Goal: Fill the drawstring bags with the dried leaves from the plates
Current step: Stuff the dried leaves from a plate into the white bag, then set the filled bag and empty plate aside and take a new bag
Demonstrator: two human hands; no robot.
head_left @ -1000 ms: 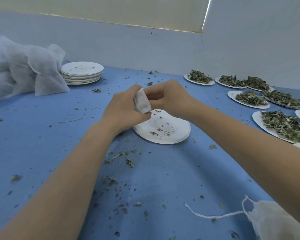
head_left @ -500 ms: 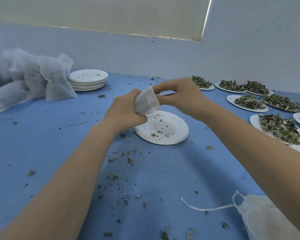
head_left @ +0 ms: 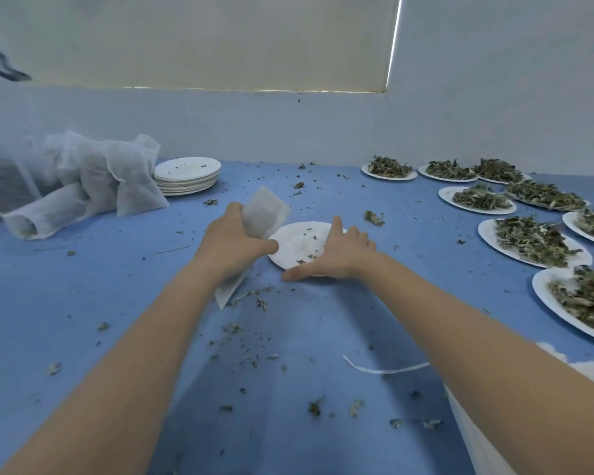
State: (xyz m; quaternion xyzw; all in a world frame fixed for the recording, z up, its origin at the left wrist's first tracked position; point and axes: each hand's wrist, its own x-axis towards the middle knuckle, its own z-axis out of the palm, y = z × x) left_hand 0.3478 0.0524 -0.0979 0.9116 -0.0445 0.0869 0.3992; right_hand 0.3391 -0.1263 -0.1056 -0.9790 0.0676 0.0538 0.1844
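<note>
Head view: my left hand grips the drawstring bag upright so nothing spills, my right hand lies open-fingered on the nearly bare plate mid-bench to clear it, while dried leaves wait on plates along the right edge.

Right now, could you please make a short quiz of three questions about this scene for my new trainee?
1. True or false: the left hand grips a white bag.
2. What does the right hand touch? A) the stack of empty plates B) the nearly empty plate C) a full plate of dried leaves
3. Fill in: the filled bags lie at the far ___ of the table.

Key: 1 true; 2 B; 3 left.
</note>
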